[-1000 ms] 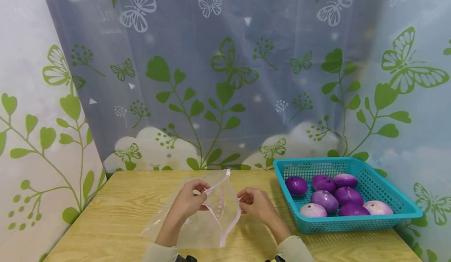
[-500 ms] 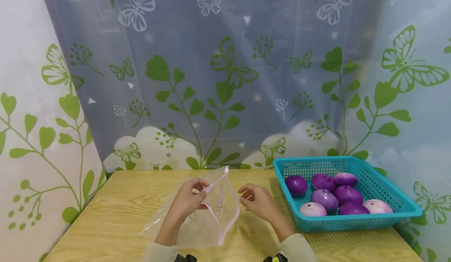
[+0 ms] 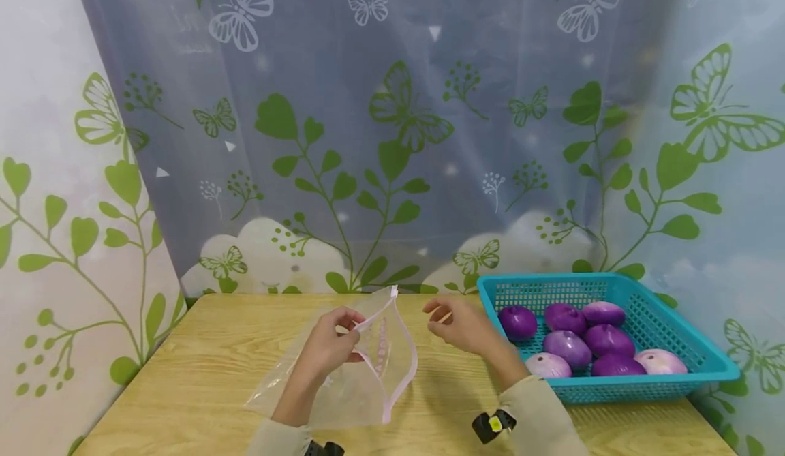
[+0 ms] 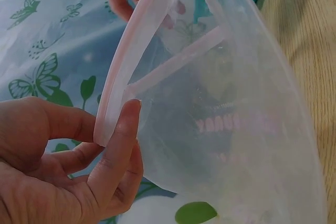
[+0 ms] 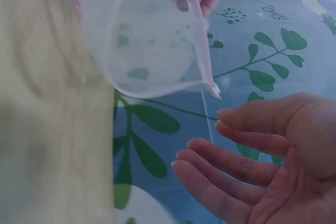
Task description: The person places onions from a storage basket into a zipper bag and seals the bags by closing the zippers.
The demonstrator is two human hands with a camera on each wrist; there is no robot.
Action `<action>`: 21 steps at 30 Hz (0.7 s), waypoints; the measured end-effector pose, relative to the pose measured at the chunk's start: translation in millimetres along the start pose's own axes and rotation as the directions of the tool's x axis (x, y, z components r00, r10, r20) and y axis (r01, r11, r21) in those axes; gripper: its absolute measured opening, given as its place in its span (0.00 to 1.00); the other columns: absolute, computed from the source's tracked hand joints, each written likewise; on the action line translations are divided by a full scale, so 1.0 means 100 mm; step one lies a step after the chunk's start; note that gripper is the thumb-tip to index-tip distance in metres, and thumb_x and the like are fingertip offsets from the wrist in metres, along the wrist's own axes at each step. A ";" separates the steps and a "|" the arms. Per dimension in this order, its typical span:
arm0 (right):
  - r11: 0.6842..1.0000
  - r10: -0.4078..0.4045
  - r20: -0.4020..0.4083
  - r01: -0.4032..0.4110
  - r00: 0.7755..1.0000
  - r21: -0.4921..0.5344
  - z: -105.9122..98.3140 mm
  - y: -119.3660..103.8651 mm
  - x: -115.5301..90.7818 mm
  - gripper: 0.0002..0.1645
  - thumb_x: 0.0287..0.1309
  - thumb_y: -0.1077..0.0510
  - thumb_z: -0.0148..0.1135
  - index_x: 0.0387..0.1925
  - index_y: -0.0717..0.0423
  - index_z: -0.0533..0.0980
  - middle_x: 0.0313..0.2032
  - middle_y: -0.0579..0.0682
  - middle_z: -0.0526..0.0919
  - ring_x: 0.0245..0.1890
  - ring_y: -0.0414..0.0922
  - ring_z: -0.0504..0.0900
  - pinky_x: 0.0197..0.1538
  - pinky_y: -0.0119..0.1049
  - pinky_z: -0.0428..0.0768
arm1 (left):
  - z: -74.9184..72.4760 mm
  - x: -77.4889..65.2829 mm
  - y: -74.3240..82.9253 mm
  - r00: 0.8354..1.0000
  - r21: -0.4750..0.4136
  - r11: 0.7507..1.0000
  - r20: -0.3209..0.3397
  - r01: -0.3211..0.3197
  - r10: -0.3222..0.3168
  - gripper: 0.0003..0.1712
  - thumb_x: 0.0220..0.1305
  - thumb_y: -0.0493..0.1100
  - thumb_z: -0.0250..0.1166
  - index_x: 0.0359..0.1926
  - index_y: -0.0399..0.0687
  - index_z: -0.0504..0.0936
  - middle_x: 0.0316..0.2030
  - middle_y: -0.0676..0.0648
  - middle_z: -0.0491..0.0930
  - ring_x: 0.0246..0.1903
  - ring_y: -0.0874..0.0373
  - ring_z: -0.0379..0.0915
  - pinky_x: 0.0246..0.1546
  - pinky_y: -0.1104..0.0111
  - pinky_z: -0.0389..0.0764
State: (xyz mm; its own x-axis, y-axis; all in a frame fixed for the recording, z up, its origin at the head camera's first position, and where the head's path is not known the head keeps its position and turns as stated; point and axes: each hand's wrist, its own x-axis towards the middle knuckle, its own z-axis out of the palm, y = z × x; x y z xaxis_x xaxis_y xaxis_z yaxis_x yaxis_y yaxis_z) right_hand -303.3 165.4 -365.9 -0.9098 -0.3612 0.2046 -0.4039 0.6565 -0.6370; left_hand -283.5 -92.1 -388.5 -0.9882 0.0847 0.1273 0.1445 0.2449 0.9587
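Observation:
A clear zip bag (image 3: 346, 391) with a pink zip strip and pink lettering stands over the table, its mouth spread apart. My left hand (image 3: 328, 343) pinches the near-left side of that mouth between thumb and fingers; in the left wrist view the fingers (image 4: 123, 135) press the pink-edged strip. Away from the bag, my right hand (image 3: 463, 326) hovers between it and the basket, holding nothing. The right wrist view shows the right hand's fingers (image 5: 226, 161) loosely bent, below the bag's zip end (image 5: 214, 88).
At the right of the wooden table (image 3: 221, 333) stands a turquoise mesh basket (image 3: 714, 371) holding several purple onions (image 3: 567, 348), some of them paler. A patterned curtain (image 3: 331, 101) with leaves and butterflies hangs behind the table.
My right hand has let go of the bag's right edge and moved up and right toward the basket. The left hand keeps its pinch, and the bag's mouth stays spread.

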 end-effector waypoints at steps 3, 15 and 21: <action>0.999 0.013 0.064 -0.010 0.998 -0.042 -0.16 -0.02 0.07 0.15 0.66 0.64 0.64 0.52 0.63 0.80 0.44 0.62 0.87 0.34 0.48 0.88 0.33 0.36 0.90 | 0.01 0.01 0.00 1.000 -0.008 1.000 -0.004 -0.001 0.001 0.12 0.67 0.26 0.56 0.48 0.31 0.80 0.38 0.41 0.73 0.27 0.55 0.74 0.30 0.62 0.93; 0.969 0.168 0.173 -0.130 0.970 -0.210 -0.77 0.21 0.31 0.19 0.63 0.63 0.67 0.55 0.64 0.79 0.46 0.64 0.87 0.37 0.52 0.87 0.34 0.44 0.91 | 0.00 0.02 -0.03 0.999 -0.015 1.000 -0.034 -0.004 0.004 0.12 0.66 0.26 0.56 0.48 0.31 0.79 0.39 0.40 0.73 0.28 0.56 0.76 0.30 0.63 0.93; 0.950 0.252 0.170 -0.210 0.953 -0.233 -0.98 0.42 0.35 0.20 0.60 0.65 0.67 0.54 0.68 0.78 0.54 0.70 0.81 0.33 0.47 0.82 0.35 0.45 0.91 | -0.01 0.00 -0.03 0.999 -0.015 1.000 -0.044 -0.013 0.012 0.12 0.66 0.26 0.56 0.48 0.30 0.79 0.39 0.40 0.73 0.27 0.55 0.75 0.29 0.63 0.93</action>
State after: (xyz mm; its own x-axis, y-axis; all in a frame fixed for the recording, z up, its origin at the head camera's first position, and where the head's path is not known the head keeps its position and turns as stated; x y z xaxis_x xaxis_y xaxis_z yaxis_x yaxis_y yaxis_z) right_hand -361.0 245.1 -312.9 -0.9522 -0.2913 -0.0923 -0.2151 0.8534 -0.4748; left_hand -284.5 -93.9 -391.3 -0.9877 0.0447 0.1501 0.1564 0.2294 0.9607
